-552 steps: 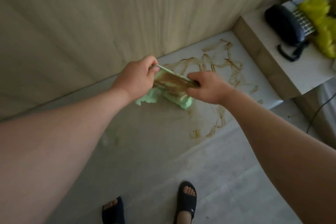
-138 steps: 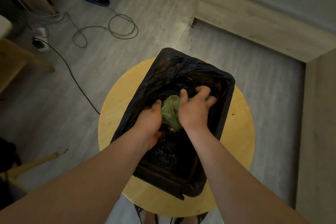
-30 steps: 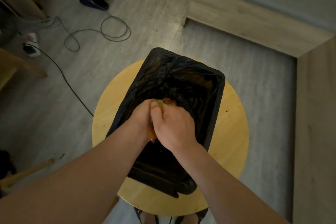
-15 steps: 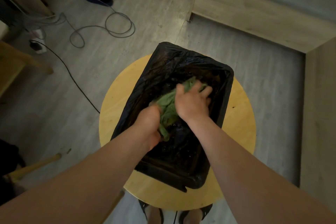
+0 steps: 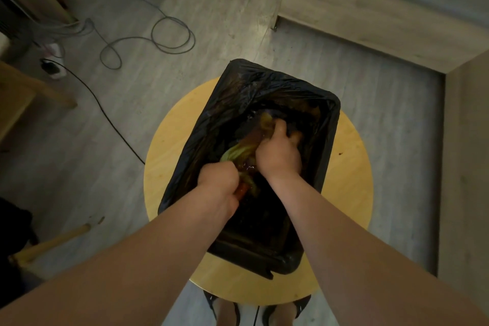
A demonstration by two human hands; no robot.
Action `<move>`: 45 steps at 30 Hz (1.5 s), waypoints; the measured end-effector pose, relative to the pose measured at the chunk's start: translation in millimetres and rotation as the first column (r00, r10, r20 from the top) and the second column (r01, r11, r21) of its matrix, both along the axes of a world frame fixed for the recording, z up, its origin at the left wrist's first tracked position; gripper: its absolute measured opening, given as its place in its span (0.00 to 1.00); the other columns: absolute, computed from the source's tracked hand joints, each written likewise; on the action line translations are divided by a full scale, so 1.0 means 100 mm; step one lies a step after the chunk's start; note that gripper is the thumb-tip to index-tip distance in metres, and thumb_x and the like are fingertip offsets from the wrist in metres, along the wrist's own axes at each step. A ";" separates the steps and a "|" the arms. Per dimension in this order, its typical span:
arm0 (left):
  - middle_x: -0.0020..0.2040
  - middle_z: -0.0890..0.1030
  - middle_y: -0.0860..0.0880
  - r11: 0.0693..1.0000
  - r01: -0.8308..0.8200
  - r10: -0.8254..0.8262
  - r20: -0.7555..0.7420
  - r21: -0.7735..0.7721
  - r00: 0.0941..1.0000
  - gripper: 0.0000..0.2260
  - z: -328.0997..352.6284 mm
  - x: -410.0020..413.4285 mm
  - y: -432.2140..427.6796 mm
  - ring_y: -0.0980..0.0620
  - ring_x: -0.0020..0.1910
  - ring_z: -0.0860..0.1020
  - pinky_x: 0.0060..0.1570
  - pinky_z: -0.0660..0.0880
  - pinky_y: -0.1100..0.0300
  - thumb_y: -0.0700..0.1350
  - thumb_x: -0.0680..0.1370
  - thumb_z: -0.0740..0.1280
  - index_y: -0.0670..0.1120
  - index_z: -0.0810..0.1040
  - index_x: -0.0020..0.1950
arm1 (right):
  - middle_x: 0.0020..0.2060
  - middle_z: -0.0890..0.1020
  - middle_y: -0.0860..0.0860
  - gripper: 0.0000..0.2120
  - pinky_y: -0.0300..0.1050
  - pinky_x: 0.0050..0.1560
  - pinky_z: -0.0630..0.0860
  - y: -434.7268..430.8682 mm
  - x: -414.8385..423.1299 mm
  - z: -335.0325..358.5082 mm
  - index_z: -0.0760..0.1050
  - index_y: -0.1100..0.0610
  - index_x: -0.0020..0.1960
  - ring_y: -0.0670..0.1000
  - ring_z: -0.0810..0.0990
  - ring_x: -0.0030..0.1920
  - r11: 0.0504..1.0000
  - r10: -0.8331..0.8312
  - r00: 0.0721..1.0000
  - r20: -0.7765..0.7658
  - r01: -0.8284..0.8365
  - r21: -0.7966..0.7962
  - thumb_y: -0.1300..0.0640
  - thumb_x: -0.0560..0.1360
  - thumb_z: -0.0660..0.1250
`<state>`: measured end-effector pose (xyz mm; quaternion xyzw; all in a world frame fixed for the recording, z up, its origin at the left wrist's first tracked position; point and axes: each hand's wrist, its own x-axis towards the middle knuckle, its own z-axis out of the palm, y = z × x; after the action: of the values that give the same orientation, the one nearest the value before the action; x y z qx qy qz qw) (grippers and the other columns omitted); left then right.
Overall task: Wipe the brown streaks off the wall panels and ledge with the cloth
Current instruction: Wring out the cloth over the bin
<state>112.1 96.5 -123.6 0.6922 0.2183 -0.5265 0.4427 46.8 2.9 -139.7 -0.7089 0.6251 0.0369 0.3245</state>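
So the green cloth (image 5: pixel 235 152) was down in the black-lined tub (image 5: pixel 264 82) on the round table (image 5: pixel 352 193), strung diagonally between both fists, left hand (image 5: pixel 218 180) clamping the near end, right hand (image 5: pixel 277 156) bunching the far end, each grip curled tight on fabric.

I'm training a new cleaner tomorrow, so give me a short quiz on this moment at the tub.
1. True or false: the left hand and right hand both grip the crumpled green cloth.
2. That cloth is inside: A) the black bag-lined rectangular tub; B) a white bucket; C) a steel sink.
3. Fill in: the tub stands on a yellow wooden top whose shape is ____.
Key: 1 true; 2 A; 3 round.
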 end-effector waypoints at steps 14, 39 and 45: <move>0.41 0.86 0.40 0.929 -0.177 0.108 -0.220 -0.324 0.970 0.25 0.15 0.03 -0.18 0.45 0.45 0.85 0.48 0.76 0.52 0.52 0.86 0.56 0.39 0.86 0.43 | 0.25 0.78 0.49 0.28 0.50 0.34 0.73 0.34 -0.03 0.52 0.72 0.54 0.28 0.48 0.77 0.29 0.965 0.216 0.863 0.457 -0.261 0.037 0.42 0.83 0.58; 0.56 0.84 0.39 0.992 0.008 -0.032 -0.185 -0.127 0.982 0.20 0.26 0.01 -0.14 0.39 0.57 0.80 0.58 0.76 0.38 0.57 0.85 0.58 0.46 0.83 0.60 | 0.59 0.80 0.59 0.18 0.52 0.58 0.77 0.14 0.03 0.04 0.74 0.55 0.66 0.61 0.79 0.56 0.948 0.149 0.985 0.083 -0.166 0.272 0.48 0.85 0.52; 0.27 0.79 0.45 0.963 0.033 -0.080 -0.166 -0.268 0.983 0.31 0.16 0.14 -0.14 0.49 0.27 0.81 0.30 0.76 0.61 0.43 0.85 0.53 0.42 0.80 0.25 | 0.24 0.72 0.49 0.22 0.50 0.29 0.68 0.36 -0.05 0.46 0.68 0.54 0.29 0.51 0.73 0.27 0.965 0.230 0.890 0.395 -0.261 0.026 0.49 0.81 0.58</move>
<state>125.9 82.4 -107.9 0.5840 0.1643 -0.6224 0.4946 41.5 39.3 -93.7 -0.7621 0.4518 -0.0392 0.4621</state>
